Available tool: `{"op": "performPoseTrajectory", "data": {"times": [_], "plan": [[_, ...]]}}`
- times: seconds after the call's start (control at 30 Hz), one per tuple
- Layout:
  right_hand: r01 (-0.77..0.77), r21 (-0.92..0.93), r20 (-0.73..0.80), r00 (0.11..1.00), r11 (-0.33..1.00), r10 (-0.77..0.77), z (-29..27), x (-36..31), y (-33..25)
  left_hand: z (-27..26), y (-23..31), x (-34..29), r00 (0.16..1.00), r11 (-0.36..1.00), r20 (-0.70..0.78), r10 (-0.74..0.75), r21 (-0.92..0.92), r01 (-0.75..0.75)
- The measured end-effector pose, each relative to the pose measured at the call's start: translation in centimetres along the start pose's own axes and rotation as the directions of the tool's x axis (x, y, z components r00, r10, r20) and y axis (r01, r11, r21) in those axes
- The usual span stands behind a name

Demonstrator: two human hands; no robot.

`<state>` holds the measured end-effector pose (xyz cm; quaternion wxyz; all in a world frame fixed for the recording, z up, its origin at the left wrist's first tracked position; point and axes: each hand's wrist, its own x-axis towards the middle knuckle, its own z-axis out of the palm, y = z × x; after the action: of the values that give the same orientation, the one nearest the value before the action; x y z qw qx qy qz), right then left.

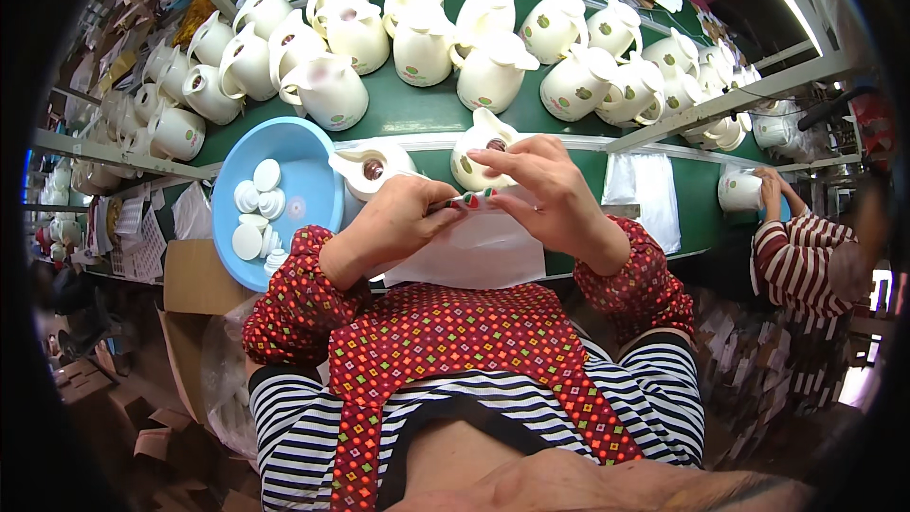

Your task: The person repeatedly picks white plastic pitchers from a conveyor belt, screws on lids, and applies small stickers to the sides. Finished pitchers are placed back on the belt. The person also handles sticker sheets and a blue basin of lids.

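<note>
A white sheet point(464, 254) with small red-and-green printed marks along its bent upper edge hangs in front of my chest. My left hand point(398, 218) pinches that edge between thumb and fingers. At the same edge, my right hand point(555, 185) has its thumb on the sheet, with the index finger stretched out above; its other fingertips are partly hidden. Just beyond my hands stand two cream jugs without lids: one jug point(358, 163) behind my left hand, another jug point(464, 169) with a green print, partly covered by my right fingers.
A blue basin point(227, 237) of white round lids point(248, 242) stands at left, above an open carton point(194, 275). Several cream jugs point(422, 47) crowd the green table point(389, 104). White plastic bags point(654, 194) lie at right, where a person in striped sleeves point(806, 246) handles another jug.
</note>
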<state>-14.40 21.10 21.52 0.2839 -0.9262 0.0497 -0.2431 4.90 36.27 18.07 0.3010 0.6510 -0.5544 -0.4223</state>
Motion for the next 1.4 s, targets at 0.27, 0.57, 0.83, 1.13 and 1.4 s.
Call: {"op": "performPoseTrajectory", "data": {"times": [0.27,0.57,0.83,1.13,1.4], "plan": [[0.133,0.097,-0.142,0.983,0.986,-0.118,-2.1,-3.4,2.1,2.5,1.8,3.6,0.985,0.978,0.101,-0.139,-0.145,0.153],[0.143,0.18,-0.163,0.98,0.973,-0.114,-4.2,-5.3,4.9,4.2,3.4,6.8,0.96,0.939,0.177,-0.216,-0.23,0.254],[-0.086,0.396,-0.024,0.994,0.914,0.104,-5.0,-6.3,6.7,5.1,3.1,7.7,0.961,0.926,0.235,-0.146,-0.31,0.216],[0.128,0.017,-0.063,0.99,0.992,-0.126,-3.7,-5.4,7.6,5.0,2.5,7.9,0.997,0.983,0.044,-0.065,-0.167,0.072],[0.217,-0.187,0.022,0.976,0.958,-0.216,-1.8,-4.0,6.4,4.4,2.3,8.6,0.98,0.979,-0.04,-0.196,-0.064,0.193]]}}
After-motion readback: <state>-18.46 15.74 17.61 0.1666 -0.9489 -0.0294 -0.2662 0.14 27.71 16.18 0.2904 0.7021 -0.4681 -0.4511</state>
